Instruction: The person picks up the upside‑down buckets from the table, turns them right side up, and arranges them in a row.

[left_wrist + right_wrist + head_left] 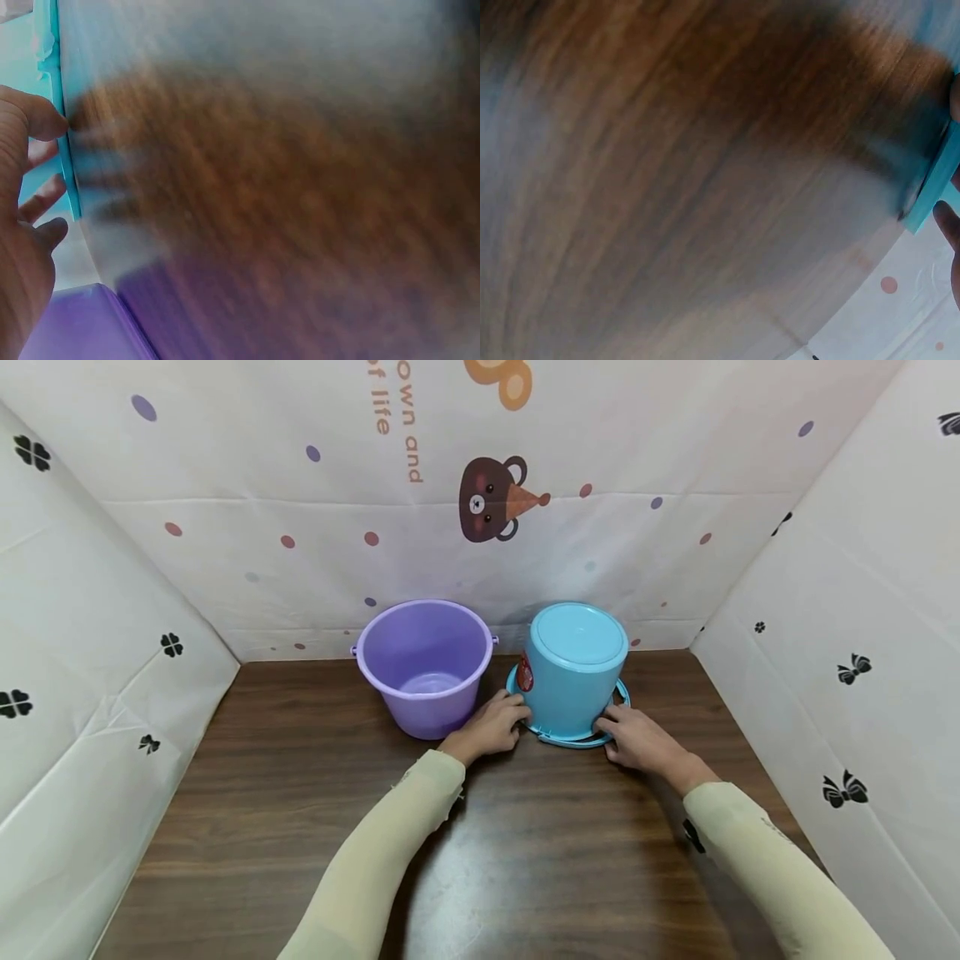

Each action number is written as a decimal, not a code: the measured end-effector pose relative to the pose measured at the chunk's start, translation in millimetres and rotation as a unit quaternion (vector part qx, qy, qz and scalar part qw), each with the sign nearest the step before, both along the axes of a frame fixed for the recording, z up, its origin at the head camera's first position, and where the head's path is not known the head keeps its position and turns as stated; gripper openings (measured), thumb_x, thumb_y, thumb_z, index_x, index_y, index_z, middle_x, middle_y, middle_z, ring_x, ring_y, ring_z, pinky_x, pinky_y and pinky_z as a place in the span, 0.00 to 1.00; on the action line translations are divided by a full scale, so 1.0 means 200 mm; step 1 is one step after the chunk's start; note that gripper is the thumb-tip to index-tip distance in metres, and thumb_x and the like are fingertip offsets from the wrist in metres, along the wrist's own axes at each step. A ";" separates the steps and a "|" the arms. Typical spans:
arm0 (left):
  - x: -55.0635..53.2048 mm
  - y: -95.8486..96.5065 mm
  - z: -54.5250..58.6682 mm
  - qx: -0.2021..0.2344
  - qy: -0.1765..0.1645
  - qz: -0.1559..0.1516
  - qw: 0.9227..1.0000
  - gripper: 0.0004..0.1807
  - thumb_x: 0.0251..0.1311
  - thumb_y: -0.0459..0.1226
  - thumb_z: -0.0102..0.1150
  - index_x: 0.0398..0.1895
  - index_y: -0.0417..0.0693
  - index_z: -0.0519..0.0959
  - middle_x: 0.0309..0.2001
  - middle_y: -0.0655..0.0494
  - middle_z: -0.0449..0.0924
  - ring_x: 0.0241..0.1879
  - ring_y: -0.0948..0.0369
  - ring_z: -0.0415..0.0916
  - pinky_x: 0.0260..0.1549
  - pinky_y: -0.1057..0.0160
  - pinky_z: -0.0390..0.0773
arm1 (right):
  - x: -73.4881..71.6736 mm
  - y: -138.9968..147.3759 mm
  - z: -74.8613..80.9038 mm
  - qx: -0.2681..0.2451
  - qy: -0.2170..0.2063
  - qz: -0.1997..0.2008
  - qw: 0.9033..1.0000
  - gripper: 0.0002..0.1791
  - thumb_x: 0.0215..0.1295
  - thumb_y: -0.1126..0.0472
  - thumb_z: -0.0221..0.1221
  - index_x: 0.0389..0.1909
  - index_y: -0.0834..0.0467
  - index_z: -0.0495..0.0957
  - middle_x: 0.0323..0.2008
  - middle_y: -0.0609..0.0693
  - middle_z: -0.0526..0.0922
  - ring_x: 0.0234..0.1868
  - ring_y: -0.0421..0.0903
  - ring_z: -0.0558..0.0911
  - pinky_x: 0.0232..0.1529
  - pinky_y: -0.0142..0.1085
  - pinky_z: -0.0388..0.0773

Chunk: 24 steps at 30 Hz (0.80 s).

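A light blue bucket stands upside down on the table, base up, with a red sticker on its left side and its handle lying along the rim at the front. On its left my left hand holds the rim; in the left wrist view, thumb and fingertips meet the rim. My right hand grips the opposite side of the rim, by the handle. Only part of that hand enters the right wrist view, at the right edge beside the blue rim. Some fingers are hidden behind the bucket.
A purple bucket stands upright, mouth up, close to the left of the blue one and right behind my left wrist. The brown wood-grain table ends at a printed back sheet, with white sheets on both sides.
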State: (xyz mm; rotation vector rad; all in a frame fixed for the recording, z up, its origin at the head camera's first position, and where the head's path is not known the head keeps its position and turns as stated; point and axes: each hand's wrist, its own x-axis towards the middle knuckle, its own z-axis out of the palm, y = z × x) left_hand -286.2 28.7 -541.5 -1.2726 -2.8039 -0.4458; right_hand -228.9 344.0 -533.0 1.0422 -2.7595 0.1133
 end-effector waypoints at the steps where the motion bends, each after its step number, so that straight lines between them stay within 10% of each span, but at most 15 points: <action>1: 0.00 0.00 0.00 0.003 -0.001 0.000 1.000 0.14 0.61 0.30 0.61 0.45 0.57 0.85 0.44 0.59 0.76 0.51 0.55 0.70 0.52 0.60 0.75 | 0.00 0.00 0.00 0.004 0.002 0.002 1.000 0.13 0.57 0.66 0.68 0.44 0.57 0.82 0.41 0.52 0.76 0.38 0.49 0.74 0.41 0.46 0.77; 24: -0.01 0.00 0.01 0.006 0.050 -0.046 0.998 0.06 0.64 0.35 0.69 0.41 0.57 0.87 0.43 0.58 0.80 0.49 0.53 0.75 0.52 0.59 0.76 | -0.05 0.02 -0.06 -0.016 0.129 0.080 0.988 0.09 0.57 0.72 0.70 0.37 0.59 0.84 0.33 0.52 0.78 0.33 0.48 0.76 0.35 0.41 0.80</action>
